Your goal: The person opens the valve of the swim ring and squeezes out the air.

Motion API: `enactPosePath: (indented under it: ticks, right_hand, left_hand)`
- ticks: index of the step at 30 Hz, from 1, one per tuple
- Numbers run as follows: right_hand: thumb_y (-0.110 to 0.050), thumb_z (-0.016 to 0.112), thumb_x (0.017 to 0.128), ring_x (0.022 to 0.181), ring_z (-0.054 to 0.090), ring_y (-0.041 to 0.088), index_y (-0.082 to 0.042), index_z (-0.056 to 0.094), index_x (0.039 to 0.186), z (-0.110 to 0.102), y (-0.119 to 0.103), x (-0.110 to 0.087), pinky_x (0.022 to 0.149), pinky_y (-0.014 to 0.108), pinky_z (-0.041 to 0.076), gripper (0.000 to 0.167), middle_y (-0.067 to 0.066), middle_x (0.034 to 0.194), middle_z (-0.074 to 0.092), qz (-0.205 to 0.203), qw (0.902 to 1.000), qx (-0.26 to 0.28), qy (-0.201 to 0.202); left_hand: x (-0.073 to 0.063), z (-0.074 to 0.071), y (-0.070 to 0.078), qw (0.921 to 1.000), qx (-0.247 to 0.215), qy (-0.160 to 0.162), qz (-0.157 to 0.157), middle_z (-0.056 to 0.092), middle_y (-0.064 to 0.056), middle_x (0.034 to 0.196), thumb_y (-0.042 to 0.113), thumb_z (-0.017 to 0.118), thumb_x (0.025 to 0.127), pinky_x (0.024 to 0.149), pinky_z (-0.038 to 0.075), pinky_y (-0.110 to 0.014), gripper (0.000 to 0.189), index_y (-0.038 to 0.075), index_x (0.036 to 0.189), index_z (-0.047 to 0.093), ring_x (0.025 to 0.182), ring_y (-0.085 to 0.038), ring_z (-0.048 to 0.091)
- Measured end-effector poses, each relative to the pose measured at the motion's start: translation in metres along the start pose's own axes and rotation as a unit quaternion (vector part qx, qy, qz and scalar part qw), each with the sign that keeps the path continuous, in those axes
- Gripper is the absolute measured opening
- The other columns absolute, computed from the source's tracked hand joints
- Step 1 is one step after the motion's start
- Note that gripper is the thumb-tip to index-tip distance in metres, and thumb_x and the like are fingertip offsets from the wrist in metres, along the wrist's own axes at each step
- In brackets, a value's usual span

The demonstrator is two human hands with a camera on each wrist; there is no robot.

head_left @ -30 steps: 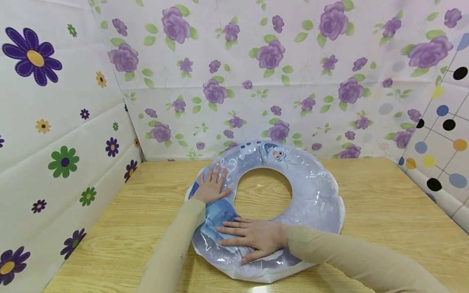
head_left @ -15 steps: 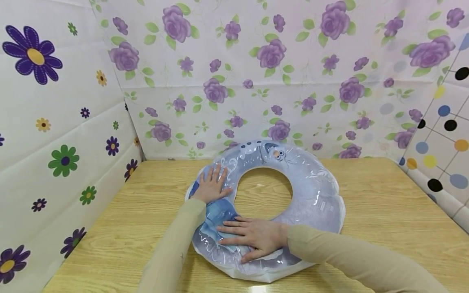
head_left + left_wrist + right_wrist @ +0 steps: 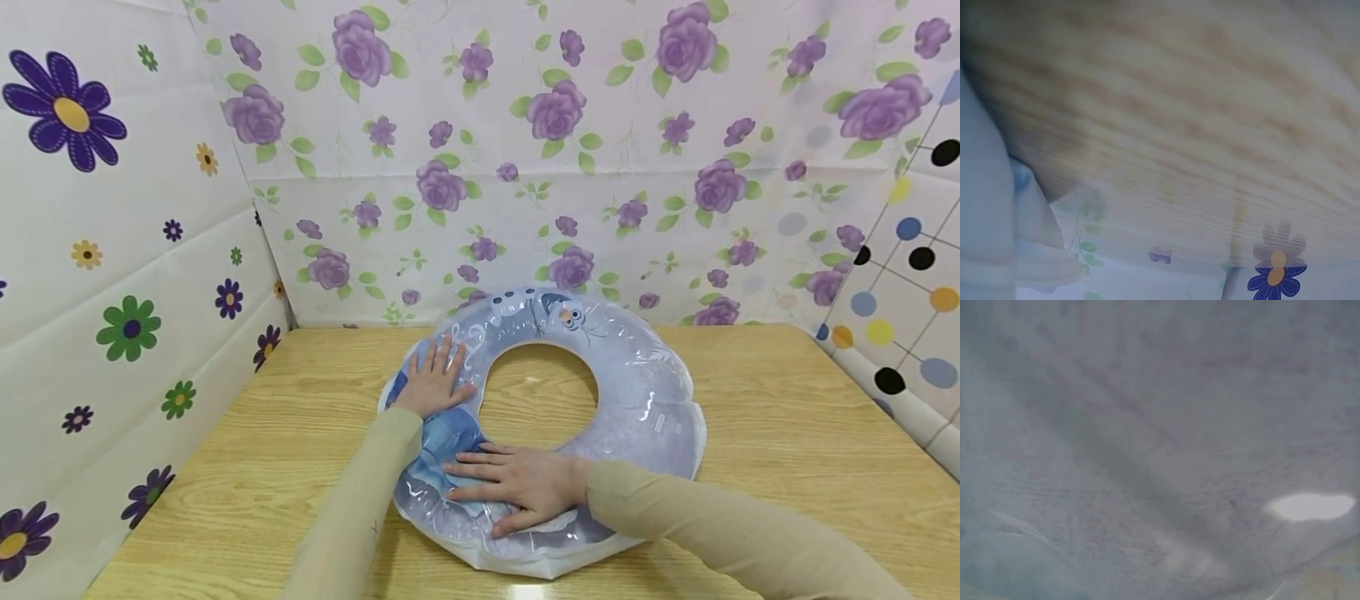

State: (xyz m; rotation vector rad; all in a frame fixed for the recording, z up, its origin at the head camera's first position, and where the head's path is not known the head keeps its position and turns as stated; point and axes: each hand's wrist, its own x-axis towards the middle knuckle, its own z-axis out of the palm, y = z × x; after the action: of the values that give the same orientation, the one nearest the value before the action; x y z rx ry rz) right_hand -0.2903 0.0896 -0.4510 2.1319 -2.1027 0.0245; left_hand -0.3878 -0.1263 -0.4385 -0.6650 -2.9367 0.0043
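A pale blue-lilac inflatable swim ring [image 3: 645, 367] with a cartoon snowman print lies flat on the wooden table, its round hole toward the middle. My left hand [image 3: 431, 387] rests on the ring's left side, fingers straight and spread, pointing away from me. Across the near-left part of the ring lies my right hand [image 3: 517, 483], palm down, with fingers stretched to the left over a darker blue print. In the right wrist view the ring's glossy vinyl [image 3: 1147, 456] fills most of the picture, blurred. The left wrist view shows the ring's edge [image 3: 985, 187] at the left.
The wood-grain table [image 3: 787, 433] reaches back to a wall sheet [image 3: 495, 150] printed with purple roses. A daisy-patterned sheet [image 3: 60, 250] stands along the left, and a dotted sheet [image 3: 922, 275] along the right.
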Motion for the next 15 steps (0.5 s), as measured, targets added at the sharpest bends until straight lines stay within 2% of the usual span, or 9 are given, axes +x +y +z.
enactPosePath:
  ticks: [15]
  right_hand:
    - [-0.056,0.018,0.093,0.133,0.006,0.026,-0.020,0.012,0.147,0.0025,0.0021,0.0006,0.103,0.045,0.010,0.065,0.007,0.150,0.006,0.006,1.0000,0.000,0.001]
  left_hand:
    - [-0.0001,0.0003,0.0017,1.0000,0.005,-0.001,-0.003,-0.006,-0.015,0.148,0.059,0.030,0.091,0.098,0.002,-0.057,0.080,0.010,0.146,0.000,0.132,-0.037,-0.001]
